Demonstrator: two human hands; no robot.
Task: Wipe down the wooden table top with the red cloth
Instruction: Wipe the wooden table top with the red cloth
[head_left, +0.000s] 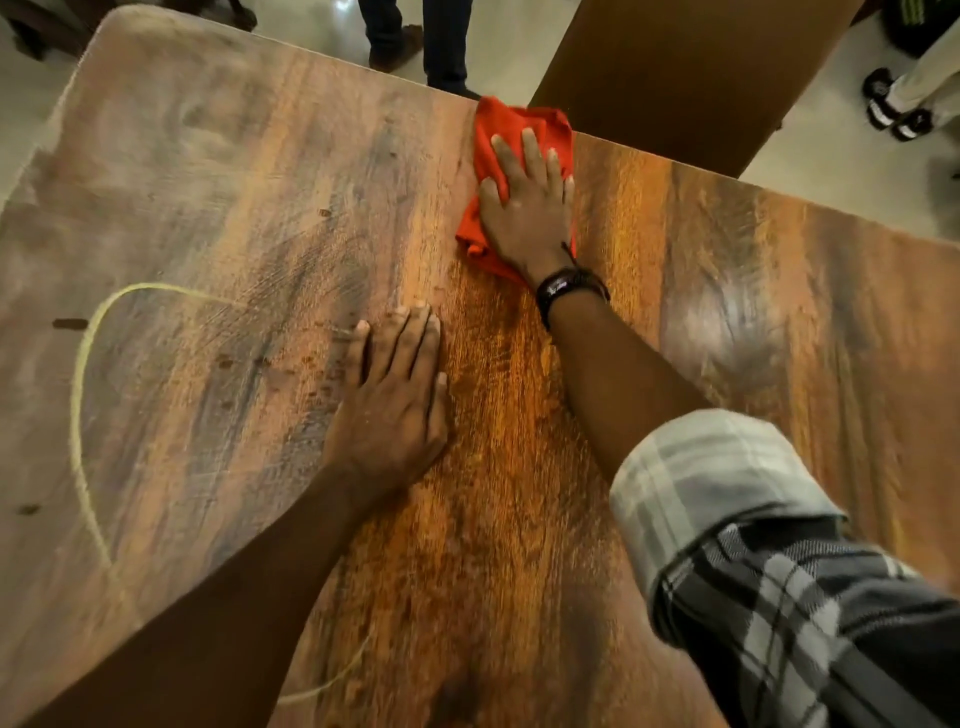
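Note:
The wooden table top (218, 218) fills most of the view, with streaky brown and orange grain. A crumpled red cloth (501, 130) lies at the table's far edge. My right hand (527, 208) presses flat on the cloth with fingers spread, arm stretched forward, a dark band on the wrist. My left hand (395, 395) rests flat on the bare wood nearer to me, fingers together, holding nothing.
A pale curved line (83, 364) marks the left part of the table. A brown panel (691, 67) stands just beyond the far edge, right of the cloth. One person's legs (441, 41) and another's sandalled feet (893, 109) are on the floor beyond.

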